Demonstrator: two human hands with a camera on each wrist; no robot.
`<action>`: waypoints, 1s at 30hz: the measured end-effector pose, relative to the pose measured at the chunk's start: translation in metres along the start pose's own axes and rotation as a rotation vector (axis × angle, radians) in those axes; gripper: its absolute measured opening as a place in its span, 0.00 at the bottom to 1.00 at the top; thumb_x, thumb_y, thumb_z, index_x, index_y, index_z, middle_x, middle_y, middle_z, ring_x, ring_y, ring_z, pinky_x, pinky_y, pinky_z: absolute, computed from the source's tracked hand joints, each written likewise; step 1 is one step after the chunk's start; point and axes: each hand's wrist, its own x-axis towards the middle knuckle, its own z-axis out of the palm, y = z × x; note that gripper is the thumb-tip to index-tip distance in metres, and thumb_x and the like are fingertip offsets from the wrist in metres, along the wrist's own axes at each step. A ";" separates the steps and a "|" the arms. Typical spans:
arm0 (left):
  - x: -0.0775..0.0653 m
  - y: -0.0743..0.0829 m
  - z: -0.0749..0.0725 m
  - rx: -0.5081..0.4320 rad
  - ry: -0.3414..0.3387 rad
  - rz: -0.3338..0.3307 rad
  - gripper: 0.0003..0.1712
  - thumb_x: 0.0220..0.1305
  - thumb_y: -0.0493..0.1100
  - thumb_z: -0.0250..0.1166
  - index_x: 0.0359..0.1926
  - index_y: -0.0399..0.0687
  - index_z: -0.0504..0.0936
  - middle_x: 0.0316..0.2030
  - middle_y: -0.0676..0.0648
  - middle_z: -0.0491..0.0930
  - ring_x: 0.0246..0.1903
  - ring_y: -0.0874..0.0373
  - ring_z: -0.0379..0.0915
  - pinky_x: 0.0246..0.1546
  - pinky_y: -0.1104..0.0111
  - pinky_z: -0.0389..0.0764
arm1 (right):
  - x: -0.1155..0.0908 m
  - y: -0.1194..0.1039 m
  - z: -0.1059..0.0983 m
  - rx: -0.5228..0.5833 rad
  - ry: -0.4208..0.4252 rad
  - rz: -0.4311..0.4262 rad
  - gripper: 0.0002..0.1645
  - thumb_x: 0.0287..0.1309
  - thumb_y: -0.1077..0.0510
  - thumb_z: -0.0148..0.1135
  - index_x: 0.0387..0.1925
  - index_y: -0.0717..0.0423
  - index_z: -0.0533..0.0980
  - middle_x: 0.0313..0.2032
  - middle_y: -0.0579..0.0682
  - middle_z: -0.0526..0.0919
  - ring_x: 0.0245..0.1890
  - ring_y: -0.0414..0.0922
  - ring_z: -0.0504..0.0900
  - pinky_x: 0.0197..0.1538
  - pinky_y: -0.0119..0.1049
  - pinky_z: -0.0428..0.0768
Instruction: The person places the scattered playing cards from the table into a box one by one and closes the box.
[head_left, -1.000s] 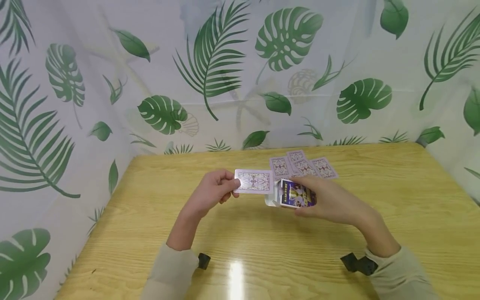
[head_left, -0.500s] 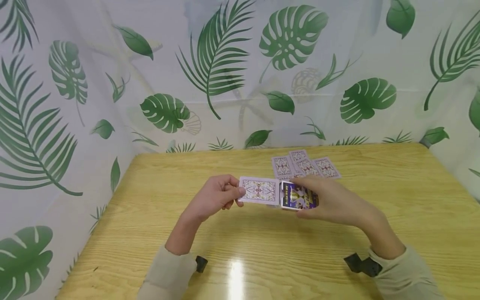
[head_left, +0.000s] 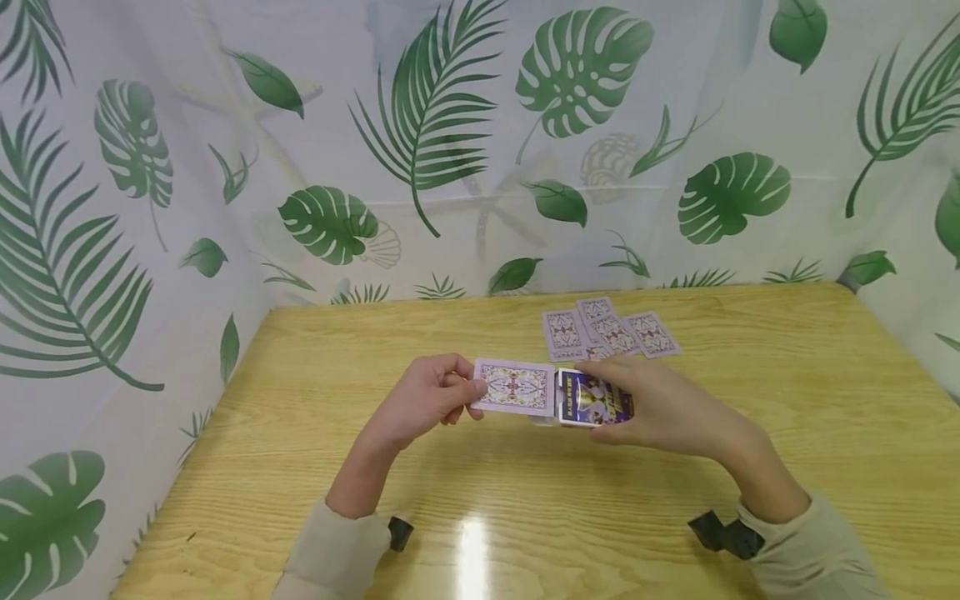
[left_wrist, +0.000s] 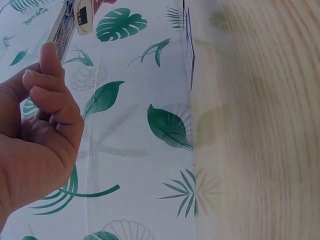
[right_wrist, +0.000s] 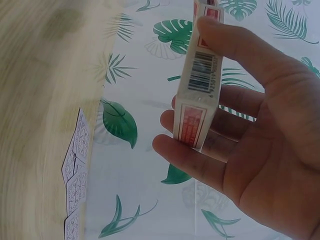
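Note:
In the head view my left hand pinches a playing card by its left end, thumb on top, patterned back facing up. The card's right end lies right at the open mouth of a purple card box. My right hand grips that box from its right side, thumb at the near edge and fingers at the far edge. A white flap of the box shows partly under the card. The right wrist view has the narrow barcode side of the box between thumb and fingers.
Several playing cards lie face down, overlapping, on the wooden table beyond the box. A leaf-print cloth hangs behind the table's back edge. Dark wrist cameras sit at both sleeves.
The held card has moved down and tilted slightly, its right end now close at the box mouth and covering more of the white flap. The box has shifted only a little.

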 end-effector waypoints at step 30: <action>-0.007 0.004 0.004 -0.028 -0.013 0.009 0.09 0.69 0.37 0.61 0.38 0.32 0.76 0.22 0.47 0.82 0.17 0.61 0.64 0.20 0.73 0.65 | -0.004 -0.008 0.004 0.019 0.026 0.013 0.45 0.49 0.50 0.78 0.66 0.59 0.71 0.58 0.55 0.79 0.54 0.50 0.77 0.52 0.48 0.76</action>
